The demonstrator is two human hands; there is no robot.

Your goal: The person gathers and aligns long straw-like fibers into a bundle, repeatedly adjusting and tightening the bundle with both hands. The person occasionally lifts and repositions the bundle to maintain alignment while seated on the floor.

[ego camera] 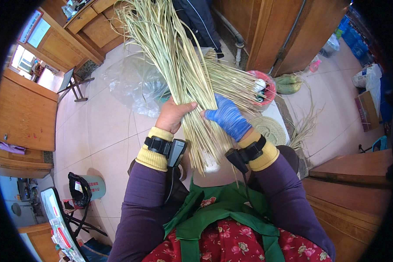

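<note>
Both hands grip a long bundle of dried, pale green straw (180, 68) in front of my lap. My bare left hand (173, 114) clasps it from the left, thumb across the stalks. On the other side my right hand (229, 116), in a blue knitted fingerless glove, closes around the same bundle. The leafy ends fan out away from me, while the cut ends point towards my apron. A second sheaf of straw (232, 78) lies beyond my right hand. Beside my right wrist is a round woven straw piece (269, 129), partly covered by the sleeve.
A red tub (271, 90) holding small items stands at the right, near green gourds (287, 84). Clear plastic sheeting (134, 82) lies behind the bundle. Loose straw (303, 131) is on the floor. At left are a folding stool (72, 85) and a lined bin (96, 186).
</note>
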